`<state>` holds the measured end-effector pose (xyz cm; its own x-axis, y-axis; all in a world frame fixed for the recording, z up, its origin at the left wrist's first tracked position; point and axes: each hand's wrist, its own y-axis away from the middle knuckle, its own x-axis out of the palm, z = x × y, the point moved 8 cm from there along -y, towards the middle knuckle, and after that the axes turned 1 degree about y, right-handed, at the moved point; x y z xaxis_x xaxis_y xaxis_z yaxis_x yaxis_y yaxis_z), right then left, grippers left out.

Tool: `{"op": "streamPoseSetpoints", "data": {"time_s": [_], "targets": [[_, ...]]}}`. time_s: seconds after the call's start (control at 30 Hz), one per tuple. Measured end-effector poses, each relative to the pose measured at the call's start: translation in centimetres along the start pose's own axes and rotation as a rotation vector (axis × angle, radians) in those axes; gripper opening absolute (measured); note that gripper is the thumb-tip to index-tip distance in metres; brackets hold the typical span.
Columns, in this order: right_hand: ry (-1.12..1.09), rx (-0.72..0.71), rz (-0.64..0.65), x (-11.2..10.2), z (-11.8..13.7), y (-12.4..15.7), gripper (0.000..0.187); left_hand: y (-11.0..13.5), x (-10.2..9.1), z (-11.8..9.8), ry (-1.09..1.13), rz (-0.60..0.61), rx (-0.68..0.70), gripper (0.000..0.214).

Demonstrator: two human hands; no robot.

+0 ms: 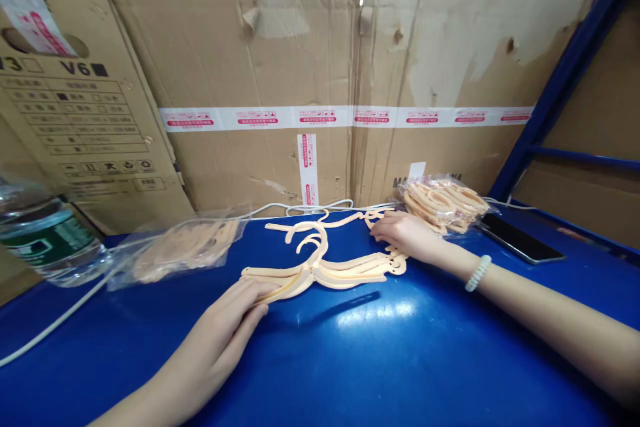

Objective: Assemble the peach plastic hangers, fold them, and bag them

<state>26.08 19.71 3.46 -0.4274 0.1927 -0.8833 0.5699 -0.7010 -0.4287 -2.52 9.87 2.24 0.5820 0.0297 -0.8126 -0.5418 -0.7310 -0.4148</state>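
Note:
A small stack of peach plastic clothes hangers (350,273) is held at its left end by my left hand (235,313), thumb below and fingers on top. The hooks of the stack point up and to the left. Behind it lies another peach hanger (343,219), its right end reaching under the fingers of my right hand (403,233). That hand is curled down on the hanger's end, its fingertips partly hidden. Small peach hanger parts (397,259) show just below the right hand.
Clear bags of peach hanger pieces lie left (187,247) and right (443,203). A phone (523,239) rests at the right, a water bottle (47,237) at the left. A white cable (65,317) crosses the blue table (350,367); cardboard (260,60) walls the back.

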Motion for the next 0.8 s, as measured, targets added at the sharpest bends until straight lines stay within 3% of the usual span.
{"op": "streamPoseSetpoints", "data": {"time_s": [0.27, 0.4, 0.5, 0.7, 0.8], "targets": [[-0.326, 0.22, -0.289, -3.9, -0.3, 1.5, 0.031, 0.1, 0.0, 0.2, 0.026, 0.015, -0.039, 0.024], [-0.781, 0.457, -0.389, -5.5, -0.1, 3.0, 0.033, 0.1, -0.1, 0.1, 0.017, 0.005, -0.014, 0.024], [-1.08, 0.586, -0.385, -5.5, 1.1, 3.7, 0.035, 0.1, -0.4, 0.1, 0.005, -0.026, 0.003, 0.024], [-1.063, 0.57, -0.275, -3.9, 3.6, 4.5, 0.025, 0.0, -0.6, 0.0, -0.015, -0.033, 0.003, 0.025], [-1.021, 0.545, -0.292, -3.0, 3.7, 5.3, 0.039, -0.1, -0.6, 0.1, -0.019, -0.053, 0.008, 0.024]]}}
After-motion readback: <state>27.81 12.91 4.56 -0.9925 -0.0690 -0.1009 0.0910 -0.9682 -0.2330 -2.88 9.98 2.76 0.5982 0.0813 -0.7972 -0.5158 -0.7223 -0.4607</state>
